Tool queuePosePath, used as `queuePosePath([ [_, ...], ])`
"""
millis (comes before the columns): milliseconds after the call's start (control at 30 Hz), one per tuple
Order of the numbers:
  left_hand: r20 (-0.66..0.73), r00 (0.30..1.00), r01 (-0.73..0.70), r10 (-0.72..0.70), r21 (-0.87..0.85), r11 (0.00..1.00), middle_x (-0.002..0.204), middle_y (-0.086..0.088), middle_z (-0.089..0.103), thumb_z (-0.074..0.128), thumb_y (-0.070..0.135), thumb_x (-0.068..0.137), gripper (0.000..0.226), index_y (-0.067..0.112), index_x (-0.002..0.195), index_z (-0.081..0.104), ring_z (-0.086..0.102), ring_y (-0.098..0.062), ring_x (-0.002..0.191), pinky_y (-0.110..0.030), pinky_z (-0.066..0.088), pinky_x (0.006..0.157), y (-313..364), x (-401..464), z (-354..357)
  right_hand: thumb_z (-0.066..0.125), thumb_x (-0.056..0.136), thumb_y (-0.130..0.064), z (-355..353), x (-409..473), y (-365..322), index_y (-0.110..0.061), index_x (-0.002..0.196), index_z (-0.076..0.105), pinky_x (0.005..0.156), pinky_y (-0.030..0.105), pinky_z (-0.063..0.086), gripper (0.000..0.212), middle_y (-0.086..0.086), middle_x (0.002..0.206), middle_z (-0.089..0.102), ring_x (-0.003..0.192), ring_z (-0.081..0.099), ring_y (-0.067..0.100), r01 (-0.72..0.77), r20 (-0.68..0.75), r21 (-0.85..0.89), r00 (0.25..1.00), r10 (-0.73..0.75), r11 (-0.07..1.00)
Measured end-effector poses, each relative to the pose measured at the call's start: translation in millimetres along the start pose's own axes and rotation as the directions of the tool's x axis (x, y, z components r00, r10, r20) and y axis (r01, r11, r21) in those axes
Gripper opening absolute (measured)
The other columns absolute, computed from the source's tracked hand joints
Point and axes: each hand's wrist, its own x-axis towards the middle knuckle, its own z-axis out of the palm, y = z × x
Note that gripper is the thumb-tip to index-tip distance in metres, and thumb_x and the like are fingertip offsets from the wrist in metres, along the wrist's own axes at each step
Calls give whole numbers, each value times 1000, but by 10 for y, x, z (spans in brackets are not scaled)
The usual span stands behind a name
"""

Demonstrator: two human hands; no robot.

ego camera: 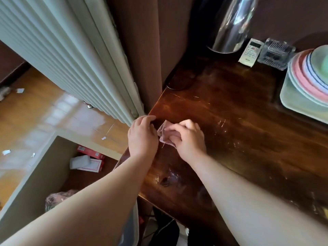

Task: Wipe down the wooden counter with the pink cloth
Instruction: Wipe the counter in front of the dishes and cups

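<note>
The right hand (187, 137) holds the pink cloth (164, 133) with curled fingers on the counter (239, 121), near its edge at 9 o'clock. The left hand (142, 134), fingers bent, rests on this edge just beside the cloth. Plates (308, 77) stand at 2 o'clock.

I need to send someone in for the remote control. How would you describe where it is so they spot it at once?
Start at the far end of the dark wooden counter, where a shiny metal cylinder stands. Just to its right lies the white rectangular remote control with a small screen and rows of buttons. It lies beside a clear plastic box, and it is the only flat white thing there.
</note>
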Motion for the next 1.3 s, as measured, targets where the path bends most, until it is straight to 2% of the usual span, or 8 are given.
queuePosePath([
  [67,-9,999,-38,38,23,999,132,0,59,50,6,93,38,18,126,64,45,-21,129,-34,32,109,55,-11,39,71,89,-26,22,-30,-23,-41,108,70,90,33,38,24,-11,114,51,106,44,19,-48,-43,-23,998,46,999],
  [233,36,987,-161,159,77,984,136,-3,57,51,6,95,37,13,129,62,42,-22,135,-39,30,115,131,-5,180,75,86,-26,-86,-328,179,-40,115,71,83,37,41,32,-5,107,57,97,51,25,101,-34,1,994,-100,995],
  [400,66,976,-215,207,153,965,147,-2,48,51,14,97,41,16,138,55,32,-20,143,-35,19,120,236,116,401,66,93,-31,-287,193,429,-38,121,67,99,31,34,29,-7,121,52,113,44,20,-230,-177,-29,959,221,973],
  [600,114,963,-263,243,220,939,156,-4,37,44,22,102,45,14,145,46,24,-23,147,-41,17,122,252,133,591,74,87,-22,-400,-198,559,-33,114,74,88,37,42,28,-2,112,59,101,52,25,-99,-171,-37,981,91,994],
  [767,44,964,-264,261,236,935,151,-5,44,47,20,99,43,13,140,52,32,-23,144,-45,23,120,258,121,642,66,94,-26,-585,244,766,-34,120,69,93,29,37,28,-3,124,56,112,47,21,-401,-304,-11,874,379,916],
  [967,33,955,-294,295,255,921,148,-9,47,50,16,96,42,9,138,54,36,-27,142,-47,19,122,267,127,638,69,91,-25,-529,-115,775,-35,119,70,94,32,34,30,-5,118,55,107,46,19,-248,-209,-14,948,239,969],
  [1167,33,956,-289,291,274,918,151,-5,43,43,23,99,42,15,140,50,32,-22,143,-45,14,123,248,129,658,63,96,-30,-669,318,899,-36,125,65,92,29,32,30,-2,127,53,117,44,22,-475,-361,19,817,449,880],
  [1300,25,954,-294,299,282,913,151,-5,43,43,23,100,42,16,141,49,30,-22,144,-46,14,123,245,128,677,67,92,-25,-526,-175,813,-36,124,65,90,30,30,34,-3,122,54,111,45,21,-367,-315,-11,884,346,930],
])
